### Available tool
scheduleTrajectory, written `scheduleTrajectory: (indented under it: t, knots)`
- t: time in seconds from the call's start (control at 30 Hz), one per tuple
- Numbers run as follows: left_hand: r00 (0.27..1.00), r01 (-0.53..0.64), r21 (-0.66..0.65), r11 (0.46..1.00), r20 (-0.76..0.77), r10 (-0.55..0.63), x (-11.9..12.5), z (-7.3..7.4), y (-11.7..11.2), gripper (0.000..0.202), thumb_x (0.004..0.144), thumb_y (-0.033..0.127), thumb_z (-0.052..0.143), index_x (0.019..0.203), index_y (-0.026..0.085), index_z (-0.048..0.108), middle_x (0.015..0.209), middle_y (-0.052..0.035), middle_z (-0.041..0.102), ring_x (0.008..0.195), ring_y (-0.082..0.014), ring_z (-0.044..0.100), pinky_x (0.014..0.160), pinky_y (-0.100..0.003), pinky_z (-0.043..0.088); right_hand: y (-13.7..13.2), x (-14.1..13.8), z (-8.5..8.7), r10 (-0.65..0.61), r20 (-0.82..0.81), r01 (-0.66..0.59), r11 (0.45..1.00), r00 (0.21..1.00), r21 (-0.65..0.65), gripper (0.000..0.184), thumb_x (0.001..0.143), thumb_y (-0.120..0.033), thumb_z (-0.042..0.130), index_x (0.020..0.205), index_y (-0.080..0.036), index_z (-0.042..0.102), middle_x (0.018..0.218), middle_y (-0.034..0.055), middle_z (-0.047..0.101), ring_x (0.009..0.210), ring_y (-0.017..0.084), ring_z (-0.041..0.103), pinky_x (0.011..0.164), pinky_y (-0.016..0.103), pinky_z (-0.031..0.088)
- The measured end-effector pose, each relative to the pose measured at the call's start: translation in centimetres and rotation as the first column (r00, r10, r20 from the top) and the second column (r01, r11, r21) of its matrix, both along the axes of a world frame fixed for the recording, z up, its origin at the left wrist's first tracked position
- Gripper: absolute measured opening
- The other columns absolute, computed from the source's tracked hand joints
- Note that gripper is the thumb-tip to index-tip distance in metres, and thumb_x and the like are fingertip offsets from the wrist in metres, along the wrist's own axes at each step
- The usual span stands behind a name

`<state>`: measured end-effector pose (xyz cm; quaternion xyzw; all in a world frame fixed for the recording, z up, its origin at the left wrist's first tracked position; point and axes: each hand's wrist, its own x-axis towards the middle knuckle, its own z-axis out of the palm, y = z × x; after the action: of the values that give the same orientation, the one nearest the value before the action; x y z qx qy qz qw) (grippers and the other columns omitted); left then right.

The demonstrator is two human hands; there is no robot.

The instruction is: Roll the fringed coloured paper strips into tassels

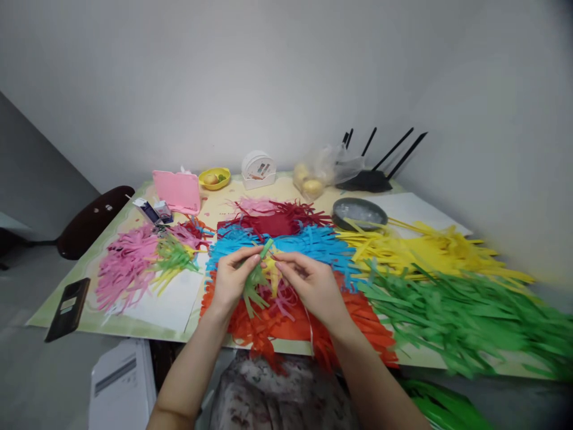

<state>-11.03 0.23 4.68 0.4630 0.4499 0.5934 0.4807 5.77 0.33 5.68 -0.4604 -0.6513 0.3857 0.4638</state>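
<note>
- Dark chair seat: far to the left of the blue fringed sheet, off the table's edge
- Black phone: well left of the blue fringed sheet and nearer the person, lying flat at the table's left corner
- Pink fringe heap: left of the blue fringed sheet, with a green-and-yellow tuft on the side towards it
- Pink case, yellow bowl and white round tub: in a row behind the blue fringed sheet, by the wall
- Left hand: over the near edge of the blue fringed sheet, thumb and fingers pinched shut on the bundle of strips
- Bundle of strips: thin paper ribbons – mostly green, with yellow and pink among them – gathered at the top, where one green end sticks up, and splaying loose below; held in the air between both hands, above the blue fringed sheet's near edge
- Right hand: just right of the bundle, fingertips closed on its upper part, the other fingers curled
- Red fringed sheet: directly behind the blue one
- Orange fringed sheet: in front of it, under the wrists
- Grey dish: behind and right of the blue fringed sheet
- Yellow strips and green strips: spread right of the blue fringed sheet – yellow farther back, green nearer
</note>
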Motion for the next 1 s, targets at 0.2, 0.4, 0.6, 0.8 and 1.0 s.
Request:
scheduleTrajectory:
  t: [0.2, 0.4, 0.6, 0.8, 1.0]
  knots:
    - [0.997, -0.006, 0.042, 0.999, -0.081, 0.009, -0.2, 0.0, 0.1, 0.02, 0.077, 0.03, 0.074, 0.094, 0.021, 0.079, 0.096, -0.0059, 0.075, 0.078, -0.0158, 0.069, 0.075, -0.026, 0.053, 0.2, 0.2, -0.1, 0.007, -0.016, -0.007, 1.0, 1.0, -0.013, 0.028, 0.084, -0.038, 0.06, 0.092, -0.016, 0.075, 0.084, 0.008, 0.075, 0.068, 0.019, 0.066, 0.062, 0.03, 0.05]
    - [0.991, -0.007, 0.079, 0.997, -0.131, 0.018, -0.3, -0.4, 0.0, 0.018, 0.079, 0.03, 0.073, 0.093, 0.022, 0.079, 0.096, -0.0057, 0.075, 0.084, -0.0176, 0.069, 0.078, -0.028, 0.053, 0.2, 0.4, -0.1, 0.024, -0.032, -0.025, 0.999, 0.999, -0.031, 0.027, 0.084, -0.038, 0.06, 0.091, -0.016, 0.074, 0.081, 0.0069, 0.074, 0.065, 0.018, 0.064, 0.059, 0.028, 0.048]
    - [0.992, 0.025, 0.069, 0.997, -0.124, -0.017, -0.4, -0.3, 0.0, 0.018, 0.079, 0.03, 0.072, 0.094, 0.022, 0.078, 0.096, -0.0052, 0.075, 0.08, -0.0165, 0.069, 0.076, -0.028, 0.053, 0.2, 0.4, 0.1, 0.035, -0.057, -0.039, 0.997, 0.998, -0.061, 0.027, 0.083, -0.038, 0.061, 0.091, -0.016, 0.073, 0.075, 0.0052, 0.071, 0.064, 0.017, 0.062, 0.057, 0.028, 0.045]
    - [0.945, 0.095, 0.143, 0.985, -0.324, -0.044, -0.1, 0.5, -0.7, 0.009, 0.079, 0.025, 0.071, 0.085, 0.019, 0.076, 0.086, -0.0052, 0.076, 0.08, -0.0184, 0.069, 0.076, -0.029, 0.053, 0.1, 0.7, 0.3, 0.148, -0.228, -0.189, 0.967, 0.962, -0.169, 0.038, 0.082, -0.039, 0.064, 0.113, -0.017, 0.065, 0.059, -0.0029, 0.065, 0.047, 0.012, 0.055, 0.049, 0.024, 0.043]
    - [0.782, 0.163, 0.246, 0.956, -0.623, 0.027, -0.2, 0.6, -1.2, 0.007, 0.085, 0.021, 0.064, 0.084, 0.02, 0.071, 0.085, -0.0043, 0.075, 0.082, -0.0186, 0.068, 0.08, -0.031, 0.049, 1.6, 0.4, 1.2, 0.08, -0.372, -0.124, 0.988, 0.925, -0.094, 0.02, 0.075, -0.037, 0.075, 0.075, -0.018, 0.067, 0.078, 0.0009, 0.07, 0.045, 0.007, 0.05, 0.04, 0.02, 0.04]
